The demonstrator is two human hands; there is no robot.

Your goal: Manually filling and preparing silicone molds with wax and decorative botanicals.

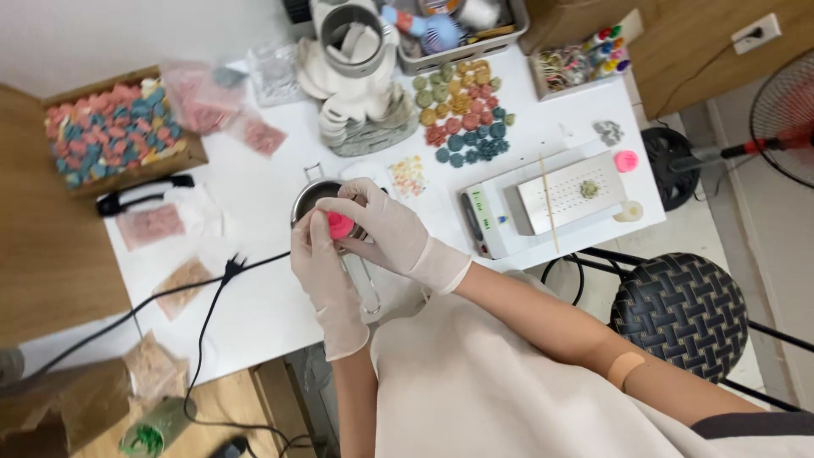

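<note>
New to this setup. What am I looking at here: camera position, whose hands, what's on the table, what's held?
There is one picture, from a camera worn on a person's head, looking down at a white table. No machine is involved: both hands wear thin pale gloves. The left hand and right hand together hold a small pink rounded piece above a small metal pot with a long handle. Around them lie rows of green, orange, red and teal flower-shaped pieces, a wooden box of pink and blue pieces, a stack of white moulds, a white flat appliance with a thin wooden stick across it, and a black power cord.
</note>
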